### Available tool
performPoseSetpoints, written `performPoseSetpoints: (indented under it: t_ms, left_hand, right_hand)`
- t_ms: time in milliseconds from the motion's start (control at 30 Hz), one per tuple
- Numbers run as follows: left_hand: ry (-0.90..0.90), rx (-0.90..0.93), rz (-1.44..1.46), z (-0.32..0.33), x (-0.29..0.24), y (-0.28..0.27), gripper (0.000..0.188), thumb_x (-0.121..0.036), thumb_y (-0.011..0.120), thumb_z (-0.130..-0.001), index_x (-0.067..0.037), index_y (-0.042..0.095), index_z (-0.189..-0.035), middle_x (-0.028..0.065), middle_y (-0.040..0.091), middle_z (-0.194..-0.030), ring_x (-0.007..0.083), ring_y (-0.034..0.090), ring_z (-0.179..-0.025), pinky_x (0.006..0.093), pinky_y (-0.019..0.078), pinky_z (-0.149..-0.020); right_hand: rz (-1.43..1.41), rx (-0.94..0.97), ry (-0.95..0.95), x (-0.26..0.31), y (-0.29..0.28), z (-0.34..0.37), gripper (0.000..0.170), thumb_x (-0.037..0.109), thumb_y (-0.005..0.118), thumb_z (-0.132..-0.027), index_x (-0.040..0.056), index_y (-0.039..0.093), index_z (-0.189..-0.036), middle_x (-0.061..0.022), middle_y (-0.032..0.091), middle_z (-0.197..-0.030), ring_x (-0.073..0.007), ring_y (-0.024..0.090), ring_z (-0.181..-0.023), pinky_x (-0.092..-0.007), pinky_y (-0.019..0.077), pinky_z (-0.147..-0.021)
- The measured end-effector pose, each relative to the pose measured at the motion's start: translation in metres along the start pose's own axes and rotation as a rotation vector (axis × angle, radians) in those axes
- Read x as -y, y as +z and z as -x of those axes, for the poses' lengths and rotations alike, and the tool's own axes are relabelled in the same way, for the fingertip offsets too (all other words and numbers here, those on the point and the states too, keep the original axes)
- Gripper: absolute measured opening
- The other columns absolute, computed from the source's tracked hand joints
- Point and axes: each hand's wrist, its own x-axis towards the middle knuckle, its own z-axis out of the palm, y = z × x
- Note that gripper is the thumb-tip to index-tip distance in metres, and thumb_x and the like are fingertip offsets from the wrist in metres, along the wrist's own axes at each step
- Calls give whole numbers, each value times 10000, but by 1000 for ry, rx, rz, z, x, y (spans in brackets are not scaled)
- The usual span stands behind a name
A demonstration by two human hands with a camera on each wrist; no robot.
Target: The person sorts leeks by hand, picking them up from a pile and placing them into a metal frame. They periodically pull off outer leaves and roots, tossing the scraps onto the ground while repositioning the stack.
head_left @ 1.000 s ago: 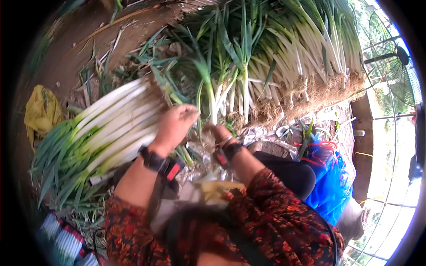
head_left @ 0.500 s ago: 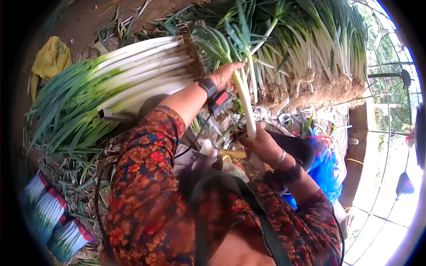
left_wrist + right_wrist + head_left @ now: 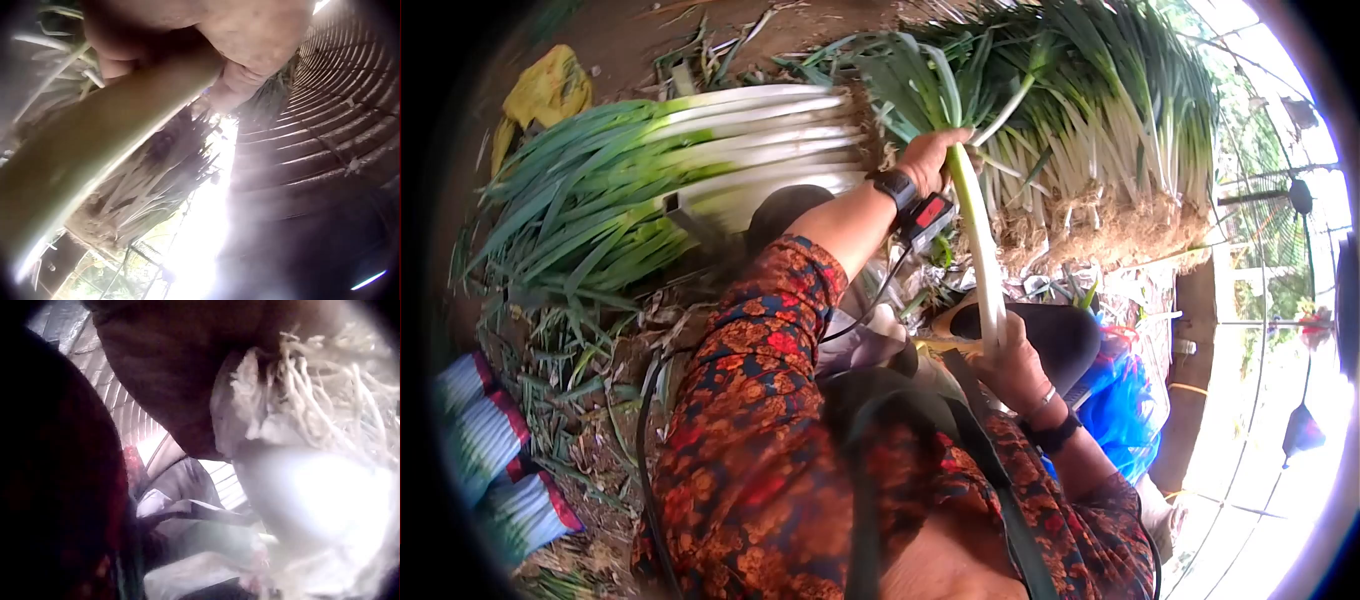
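Observation:
A single leek [image 3: 980, 230] is held out in front of the body, its green leaves toward the far side and its white end toward me. My left hand [image 3: 930, 163] grips it where the leaves begin. The right hand [image 3: 1012, 368] holds the lower white end. The left wrist view has the pale stem [image 3: 94, 144] running out from under the curled fingers of the left hand [image 3: 250, 37]. In the right wrist view, stringy roots [image 3: 331, 394] show at the leek's base, beside the shadowed right hand [image 3: 169, 369].
Trimmed-looking leeks [image 3: 750, 135] lie in a row at left. A dense stack of rooted leeks [image 3: 1100, 150] stands at far right. A yellow bag [image 3: 545, 85], blue plastic [image 3: 1125, 400] and printed packets [image 3: 485, 440] lie around, with leaf scraps [image 3: 590, 420] on the ground.
Both hands were low by the stack; they have since drawn a leek toward the body, left hand on the upper stem, right hand on the white end. Lately it shifted slightly toward me.

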Motion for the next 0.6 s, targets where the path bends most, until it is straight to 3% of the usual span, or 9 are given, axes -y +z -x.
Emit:
performPoseSetpoints:
  t_ms: [167,233,300,367,400,433,467,533,600]
  left_hand:
    - [253,7,-28,38,-50,15,256,-152,707,-846,15,560,-972,125,630,-834,278,662,-727,441,586,-703]
    - [418,97,-80,70,-85,21,265,-121,696,-850,22,546,-1015,145,622,-921,281,658,-848,436,595,-783]
    - [636,88,-188,110,-119,28,260,-175,703,-848,-3,597,-1013,149,674,-907,274,695,-828,415,596,-770]
    - [826,114,-380,151,-157,24,302,-149,678,-861,-14,586,-1114,121,694,-948,258,699,-782,416,589,-774]
    - [853,60,-501,184,-174,35,295,-233,619,-908,-24,593,-1115,114,659,-1045,220,619,-1001,364,497,-899]
    - [881,126,-561,204,-192,23,235,-209,587,-928,-10,606,-1050,120,660,-1051,204,605,-1048,367,501,-904]
    - [1036,-105,-501,228,-197,29,159,-170,601,-894,-35,636,-971,80,673,-995,202,614,-1024,369,486,-943]
    - [1016,-796,-1467,293,-231,-11,398,-191,640,-904,-6,521,-1236,173,623,-1181,280,628,-1040,445,487,-965]
    - [1167,-542,-833,321,-258,-10,415,-198,636,-905,-29,515,-1264,180,617,-1201,260,597,-1106,453,454,-995]
  right_hand:
    - [341,-147,-453,-30,10,-23,569,150,693,-753,25,451,-1252,-211,613,-973,-369,617,-906,-446,496,-795]
    - [318,-228,-517,-22,6,-52,497,148,656,-770,22,505,-1227,-204,614,-962,-370,597,-923,-458,471,-838]
    - [233,-290,-507,-1,3,-87,445,187,618,-798,26,553,-1208,-203,618,-962,-367,567,-979,-470,426,-929]
    - [363,-327,-590,35,6,-127,444,200,629,-805,44,546,-1213,-157,630,-983,-335,571,-980,-434,430,-910]
    - [401,-365,-657,53,13,-149,436,197,628,-808,56,549,-1212,-130,637,-983,-321,574,-980,-421,428,-900]
    - [438,-403,-721,73,23,-170,428,194,627,-810,69,551,-1212,-104,645,-983,-307,577,-980,-408,427,-889]
    - [406,-372,-740,96,34,-187,399,181,610,-822,84,557,-1205,-91,651,-981,-303,583,-978,-402,428,-885]
    - [380,-317,-798,150,58,-211,398,175,595,-847,100,543,-1235,-108,652,-1040,-311,599,-997,-432,429,-919]
    - [326,-217,-788,202,91,-232,399,166,579,-869,105,523,-1259,-145,640,-1082,-331,607,-1023,-465,446,-941]
